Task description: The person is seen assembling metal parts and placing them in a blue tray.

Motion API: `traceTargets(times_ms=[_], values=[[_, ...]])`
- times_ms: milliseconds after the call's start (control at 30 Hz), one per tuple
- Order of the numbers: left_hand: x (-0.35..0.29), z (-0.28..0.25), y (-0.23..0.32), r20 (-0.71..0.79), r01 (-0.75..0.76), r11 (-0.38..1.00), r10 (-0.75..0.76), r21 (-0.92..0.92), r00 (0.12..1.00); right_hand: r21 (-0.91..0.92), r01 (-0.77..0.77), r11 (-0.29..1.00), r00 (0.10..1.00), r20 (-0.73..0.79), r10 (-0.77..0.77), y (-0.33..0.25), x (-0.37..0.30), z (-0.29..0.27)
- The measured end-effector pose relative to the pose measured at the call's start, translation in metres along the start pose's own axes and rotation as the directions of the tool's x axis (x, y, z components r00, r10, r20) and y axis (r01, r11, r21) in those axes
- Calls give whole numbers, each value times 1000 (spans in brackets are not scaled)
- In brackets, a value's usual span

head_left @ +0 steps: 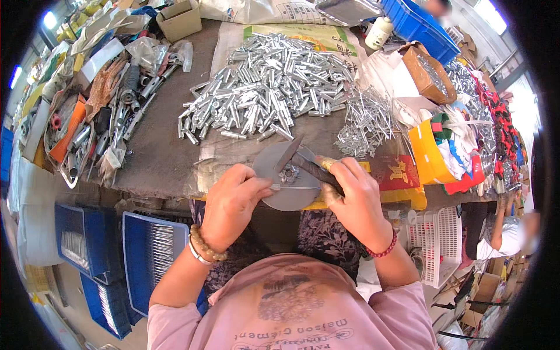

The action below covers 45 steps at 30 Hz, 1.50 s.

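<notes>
My left hand (236, 192) is closed at the fingertips on a thin metal rod (296, 187). The rod lies level across the front of a round grey metal plate (280, 201) at the table's near edge. My right hand (357, 201) grips the dark handle of a hammer (289, 153), its head over the plate's far part. A small lump of metal (288, 174) sits mid-plate, partly behind the hammer. Beyond the plate spreads a big heap of short silver metal tubes (262, 87). Right of it lies a pile of thin metal pins (366, 119).
Tools and rags (111, 99) crowd the table's left. At right stand a yellow container (431, 153), a cardboard box (423, 73) and a blue crate (423, 26). Below left are blue bins (129, 256) with metal rods; below right, a white basket (434, 248). Another person (501, 242) sits far right.
</notes>
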<state>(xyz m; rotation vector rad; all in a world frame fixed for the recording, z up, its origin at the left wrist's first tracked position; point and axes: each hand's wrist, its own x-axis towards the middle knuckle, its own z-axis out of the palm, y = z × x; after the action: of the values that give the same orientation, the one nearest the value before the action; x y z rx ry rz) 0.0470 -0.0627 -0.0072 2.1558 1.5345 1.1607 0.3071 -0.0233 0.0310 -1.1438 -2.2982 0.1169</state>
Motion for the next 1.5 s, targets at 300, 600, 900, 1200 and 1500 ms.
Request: traceTargets(times_ms=[300,600,900,1200,1500], values=[[0,-3,0,31,10,998,-8,-67,999,121,100,988,995,-35,-96,-20,-30,-12],[-3,-3,-2,40,13,997,-10,-71,999,317,-107,942,990,118,73,-13,-8,-11],[-12,-3,-3,36,52,992,-48,-118,998,-31,45,999,992,119,-41,-35,-23,5],[-33,15,17,-201,75,989,-99,-124,975,480,-464,744,847,487,213,-44,-42,13],[-58,22,37,279,520,280,-595,-807,754,579,-699,420,695,688,207,-63,-43,22]])
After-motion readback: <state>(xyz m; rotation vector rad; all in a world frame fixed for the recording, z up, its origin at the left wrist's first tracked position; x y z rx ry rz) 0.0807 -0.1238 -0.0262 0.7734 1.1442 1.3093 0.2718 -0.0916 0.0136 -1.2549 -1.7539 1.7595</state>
